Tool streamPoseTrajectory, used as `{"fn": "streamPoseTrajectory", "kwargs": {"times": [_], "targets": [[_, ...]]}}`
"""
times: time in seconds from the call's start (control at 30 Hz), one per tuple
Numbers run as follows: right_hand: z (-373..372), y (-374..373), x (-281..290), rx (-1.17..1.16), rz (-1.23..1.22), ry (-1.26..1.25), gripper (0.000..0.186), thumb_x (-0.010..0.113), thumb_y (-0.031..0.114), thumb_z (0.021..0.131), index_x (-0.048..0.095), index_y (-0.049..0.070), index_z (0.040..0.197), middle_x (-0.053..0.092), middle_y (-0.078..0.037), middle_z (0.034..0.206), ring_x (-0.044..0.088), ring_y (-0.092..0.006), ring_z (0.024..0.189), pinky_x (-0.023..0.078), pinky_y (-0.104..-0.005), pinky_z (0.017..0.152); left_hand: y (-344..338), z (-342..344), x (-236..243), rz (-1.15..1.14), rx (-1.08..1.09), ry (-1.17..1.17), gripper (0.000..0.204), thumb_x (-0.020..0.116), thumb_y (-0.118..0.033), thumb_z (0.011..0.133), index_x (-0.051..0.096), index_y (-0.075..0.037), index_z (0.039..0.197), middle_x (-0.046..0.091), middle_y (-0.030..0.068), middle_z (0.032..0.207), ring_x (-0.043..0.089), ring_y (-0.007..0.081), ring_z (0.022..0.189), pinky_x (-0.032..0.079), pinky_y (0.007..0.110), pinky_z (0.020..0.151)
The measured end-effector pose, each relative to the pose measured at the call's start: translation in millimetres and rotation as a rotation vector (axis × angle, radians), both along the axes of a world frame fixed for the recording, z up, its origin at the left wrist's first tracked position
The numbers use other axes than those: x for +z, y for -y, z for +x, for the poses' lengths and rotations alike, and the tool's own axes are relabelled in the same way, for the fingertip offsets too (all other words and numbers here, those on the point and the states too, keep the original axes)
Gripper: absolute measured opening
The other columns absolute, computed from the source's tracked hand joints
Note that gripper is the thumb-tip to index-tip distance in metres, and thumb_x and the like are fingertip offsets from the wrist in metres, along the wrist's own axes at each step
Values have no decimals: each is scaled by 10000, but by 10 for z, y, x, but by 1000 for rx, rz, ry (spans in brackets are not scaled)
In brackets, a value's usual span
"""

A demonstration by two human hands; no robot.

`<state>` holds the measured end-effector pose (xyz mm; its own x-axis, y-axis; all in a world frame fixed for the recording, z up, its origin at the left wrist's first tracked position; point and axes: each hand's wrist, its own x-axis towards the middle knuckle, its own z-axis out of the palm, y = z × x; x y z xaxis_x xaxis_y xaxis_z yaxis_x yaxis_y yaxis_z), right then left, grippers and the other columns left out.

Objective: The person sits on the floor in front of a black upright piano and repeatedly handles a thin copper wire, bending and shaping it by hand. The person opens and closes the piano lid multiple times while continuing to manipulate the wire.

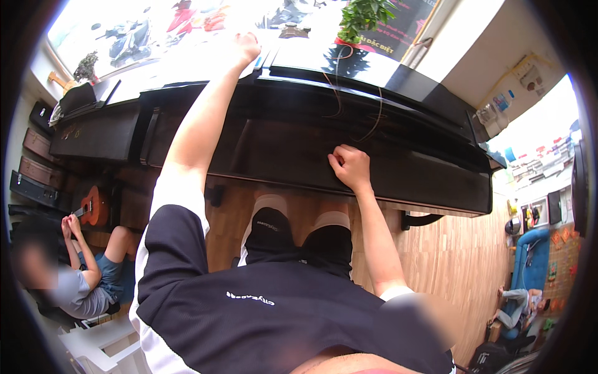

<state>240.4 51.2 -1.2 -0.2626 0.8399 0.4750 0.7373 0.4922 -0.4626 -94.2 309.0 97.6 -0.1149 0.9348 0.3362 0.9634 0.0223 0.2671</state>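
Note:
My left hand reaches far forward over the top of a glossy black piano-like cabinet. Its fingers are curled, and bright window light washes out whatever they may hold. Beside it is a thin object with a blue edge. My right hand is closer to me, curled against or just in front of the cabinet's dark front. A thin pale strand arcs down toward this hand; whether the fingers grip it I cannot tell. Another thin strand hangs near the potted plant.
To the left a seated person has hands near a small orange-brown guitar. Instrument cases stand along the left wall. Plastic bottles are at the cabinet's right end. Another person sits by a blue sofa.

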Motion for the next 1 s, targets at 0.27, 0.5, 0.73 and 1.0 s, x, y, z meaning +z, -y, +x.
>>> {"fn": "streamPoseTrajectory", "kwargs": {"times": [0.27, 0.5, 0.73, 1.0], "targets": [[-15, -39, -33, 26, -40, -6, 186, 684, 227, 790, 622, 91, 681, 588, -55, 651, 614, -279, 647, 464, -403, 569, 0, -151, -62, -144, 32, -149, 377, 603, -321, 843, 662, -59, 1107, 665, 190, 1160, 615, 321, 1131, 477, 428, 976], [21, -36, -23, 11, 8, 0, 191, 686, 219, 789, 617, 86, 672, 582, -54, 647, 614, -277, 641, 466, -405, 569, 1174, 198, 314, 507, -255, 280, 258, 593, -223, 854, 642, -7, 987, 693, 160, 767, 693, 319, 747, 532, 407, 751], [-170, 26, 3, -26, -74, -248, 84, 691, 195, 804, 690, 115, 828, 682, -34, 771, 632, -205, 613, 480, -330, 562, 2646, 850, -732, -4, -769, 1500, 55, 527, -80, 984, 555, -32, 979, 473, -18, 718, 436, 72, 638, 351, 217, 593], [-432, 176, -176, 222, -355, -897, 359, 602, -32, 905, 542, 9, 1257, 627, -62, 1032, 586, -65, 659, 467, -185, 569, 2803, 1255, -1233, -331, -782, 2096, 72, 535, -119, 980, 554, -49, 987, 364, -52, 664, 347, 53, 567, 281, 215, 547]]}}
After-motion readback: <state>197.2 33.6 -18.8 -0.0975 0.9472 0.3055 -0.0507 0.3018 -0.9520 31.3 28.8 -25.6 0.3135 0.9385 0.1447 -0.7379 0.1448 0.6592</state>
